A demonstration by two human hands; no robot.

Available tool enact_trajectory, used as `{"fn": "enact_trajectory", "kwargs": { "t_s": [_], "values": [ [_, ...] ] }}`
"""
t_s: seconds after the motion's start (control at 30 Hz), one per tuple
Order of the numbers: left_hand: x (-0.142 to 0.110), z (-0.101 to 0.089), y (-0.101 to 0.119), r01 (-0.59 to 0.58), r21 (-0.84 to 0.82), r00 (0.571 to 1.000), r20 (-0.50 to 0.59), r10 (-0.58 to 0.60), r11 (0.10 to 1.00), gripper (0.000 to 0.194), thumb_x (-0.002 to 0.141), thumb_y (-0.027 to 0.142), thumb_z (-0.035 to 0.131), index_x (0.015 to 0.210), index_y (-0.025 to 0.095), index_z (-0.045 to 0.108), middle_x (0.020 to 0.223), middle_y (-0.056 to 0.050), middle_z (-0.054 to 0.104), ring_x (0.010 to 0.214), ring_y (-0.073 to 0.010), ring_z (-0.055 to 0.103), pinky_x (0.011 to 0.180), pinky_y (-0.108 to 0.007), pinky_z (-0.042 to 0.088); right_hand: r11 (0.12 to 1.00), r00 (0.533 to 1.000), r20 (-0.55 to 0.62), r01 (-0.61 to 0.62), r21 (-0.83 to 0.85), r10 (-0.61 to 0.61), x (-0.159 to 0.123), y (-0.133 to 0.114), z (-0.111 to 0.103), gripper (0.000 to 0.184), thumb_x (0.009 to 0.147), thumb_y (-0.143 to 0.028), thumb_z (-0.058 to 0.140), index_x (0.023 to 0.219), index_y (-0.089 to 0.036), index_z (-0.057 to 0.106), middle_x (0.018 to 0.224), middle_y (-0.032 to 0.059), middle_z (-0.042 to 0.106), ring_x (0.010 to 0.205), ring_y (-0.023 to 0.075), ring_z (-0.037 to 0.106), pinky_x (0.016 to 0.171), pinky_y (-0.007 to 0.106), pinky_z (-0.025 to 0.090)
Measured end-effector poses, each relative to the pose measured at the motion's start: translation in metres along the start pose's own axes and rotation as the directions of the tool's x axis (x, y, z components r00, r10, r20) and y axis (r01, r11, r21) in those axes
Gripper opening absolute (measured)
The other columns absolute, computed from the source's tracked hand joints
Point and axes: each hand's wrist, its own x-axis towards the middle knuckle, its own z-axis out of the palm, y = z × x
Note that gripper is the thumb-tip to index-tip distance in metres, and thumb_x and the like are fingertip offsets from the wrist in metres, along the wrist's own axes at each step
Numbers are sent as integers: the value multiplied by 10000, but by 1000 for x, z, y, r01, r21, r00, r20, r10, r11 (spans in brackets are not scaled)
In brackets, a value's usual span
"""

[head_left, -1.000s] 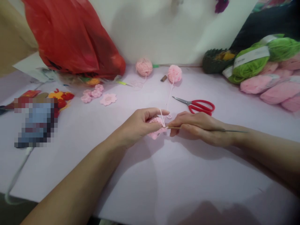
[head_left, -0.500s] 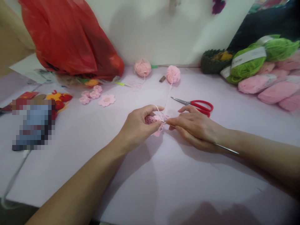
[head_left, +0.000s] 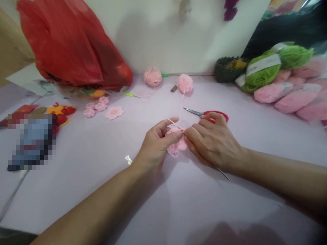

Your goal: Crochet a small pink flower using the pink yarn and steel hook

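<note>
Between thumb and fingers, my left hand (head_left: 159, 141) pinches a small pink crochet piece (head_left: 176, 144), its scalloped edge hanging below. A strand of pink yarn passes over the raised left index finger. My right hand (head_left: 214, 139) is closed on a thin metal crochet hook (head_left: 223, 174), whose shaft sticks out under the wrist. The hook's tip meets the crochet piece beside the left thumb, mostly hidden by the fingers. Yarn runs from the pink yarn ball (head_left: 185, 83) toward the work. Just behind my right hand lie red-handled scissors (head_left: 195, 112).
Pink crocheted flowers (head_left: 114, 112) lie to the left, near a pixelated phone-like object (head_left: 34, 141). A second pink yarn ball (head_left: 152, 77) and a red plastic bag (head_left: 74, 47) stand at the back. Green yarn (head_left: 264, 69) and pink skeins (head_left: 297, 97) are piled right.
The crochet piece has turned so more of its lower edge shows. My right hand has moved closer to the left, its hook tilting more steeply. The view has shifted slightly.
</note>
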Motion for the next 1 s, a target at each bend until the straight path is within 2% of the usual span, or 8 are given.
{"fn": "enact_trajectory", "kwargs": {
  "t_s": [0.1, 0.2, 0.33, 0.53, 0.67, 0.77, 0.87, 1.0],
  "values": [
    [3, -2, 2, 148, -119, 988, 62, -142, 982, 486, 758, 202, 789, 1219, 170, 641, 777, 6, 648, 689, -94, 597, 650, -216, 454, 1000, 1000, -5, 5, 24, -5, 0, 2, 3, 238, 950, -166, 458, 726, -184, 537, 626, -6, 522, 607, 172, 447, 805, 407, 348],
    [4, -6, 9, 217, -121, 970, 138, -200, 969, 432, 771, 162, 763, 1191, 158, 665, 833, -23, 695, 737, -108, 627, 685, -223, 469, 993, 998, -38, 54, 109, -50, 0, 8, 4, 262, 972, -184, 436, 740, -175, 558, 631, -7, 533, 615, 161, 455, 838, 404, 363],
    [2, -10, 19, 172, -40, 979, 121, -166, 984, 484, 773, 143, 746, 1248, 167, 655, 796, -13, 695, 695, -96, 598, 657, -219, 456, 970, 991, -78, 120, 211, -105, 1, 14, 0, 275, 974, -179, 434, 746, -159, 587, 635, 1, 547, 609, 147, 439, 842, 396, 389],
    [3, -16, 27, 121, 38, 990, 75, -124, 992, 493, 749, 108, 724, 1236, 171, 676, 626, 43, 599, 555, -60, 483, 582, -199, 404, 927, 991, -51, 136, 351, -127, 0, 17, -7, 268, 961, -145, 414, 747, -152, 575, 637, 2, 531, 596, 131, 392, 870, 415, 397],
    [3, -19, 27, 75, 107, 995, 57, -82, 991, 431, 758, 129, 711, 1185, 182, 708, 755, 1, 669, 640, -78, 548, 632, -213, 414, 869, 993, -8, 105, 484, -115, -1, 21, -8, 238, 967, -156, 405, 770, -171, 537, 659, -10, 485, 604, 127, 376, 865, 401, 393],
    [4, -20, 26, 42, 129, 995, 82, -53, 991, 400, 783, 169, 711, 1182, 190, 711, 841, -22, 698, 701, -95, 577, 674, -226, 422, 782, 997, 33, 36, 622, -72, -1, 23, -8, 216, 984, -149, 391, 814, -185, 518, 691, -16, 496, 622, 126, 402, 885, 382, 394],
    [4, -20, 23, 22, 127, 992, 119, -38, 992, 380, 796, 196, 722, 1176, 185, 713, 732, 10, 652, 644, -81, 528, 660, -223, 406, 703, 998, 56, -26, 711, -19, -2, 22, -5, 240, 1013, -154, 360, 824, -195, 501, 713, -17, 536, 634, 123, 438, 890, 364, 398],
    [4, -18, 18, 41, 106, 975, 212, -63, 994, 441, 777, 194, 757, 1213, 187, 697, 746, 5, 675, 646, -88, 535, 658, -232, 401, 692, 1000, 7, -1, 722, -5, -4, 20, 1, 221, 1017, -161, 365, 847, -199, 501, 742, -9, 574, 662, 129, 477, 863, 364, 403]
  ]
}}
